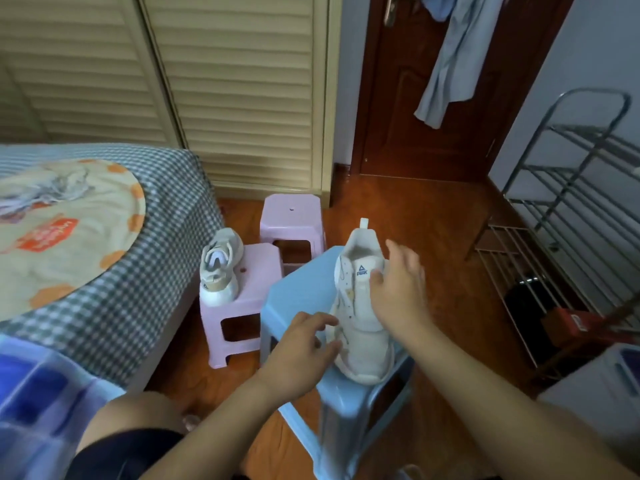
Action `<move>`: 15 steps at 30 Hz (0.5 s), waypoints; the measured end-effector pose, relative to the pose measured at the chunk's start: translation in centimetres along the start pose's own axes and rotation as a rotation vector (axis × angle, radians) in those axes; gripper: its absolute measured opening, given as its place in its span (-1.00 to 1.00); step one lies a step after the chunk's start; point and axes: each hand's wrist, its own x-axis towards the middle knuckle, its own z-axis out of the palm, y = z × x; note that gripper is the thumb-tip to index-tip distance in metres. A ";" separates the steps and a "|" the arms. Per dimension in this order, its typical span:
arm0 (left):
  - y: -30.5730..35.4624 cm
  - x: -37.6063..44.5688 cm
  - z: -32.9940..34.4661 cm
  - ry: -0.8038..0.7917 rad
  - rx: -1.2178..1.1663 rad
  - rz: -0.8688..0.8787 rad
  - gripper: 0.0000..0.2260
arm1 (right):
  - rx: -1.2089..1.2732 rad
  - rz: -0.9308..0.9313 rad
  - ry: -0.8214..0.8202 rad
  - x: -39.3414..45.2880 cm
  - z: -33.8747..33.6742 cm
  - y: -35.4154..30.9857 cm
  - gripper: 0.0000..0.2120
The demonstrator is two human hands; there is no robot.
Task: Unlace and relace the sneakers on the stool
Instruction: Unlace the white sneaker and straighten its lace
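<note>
A white sneaker point(367, 355) stands on the light blue stool point(304, 285), toe towards me, its eyelets showing and no lace visible in them. My right hand point(398, 289) holds its upper part, thumb on the tongue and fingers round the right side of the collar. My left hand point(298, 351) touches the sneaker's left side near the toe with loosely spread fingers. The second white sneaker point(220, 268) stands on a pink stool point(259, 275) to the left, heel end up.
Another pink stool point(291, 216) stands behind. A bed point(138, 271) with a checked sheet fills the left. A metal rack point(571, 188) stands on the right, a brown door point(415, 116) and louvred wardrobe doors point(242, 98) at the back.
</note>
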 end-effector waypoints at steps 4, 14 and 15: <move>-1.5 -1.4 -7.3 0.086 -0.007 -0.117 -0.81 | -0.047 -0.326 -0.049 0.8 1.3 -7.5 -0.57; -16.9 -21.7 -27.5 0.597 0.310 -0.691 -0.71 | -0.022 -0.831 -0.704 -7.6 15.6 -31.3 -0.76; -18.5 -23.5 -28.8 0.652 0.342 -0.729 -0.68 | -0.032 -0.844 -0.737 -8.4 17.4 -32.6 -0.76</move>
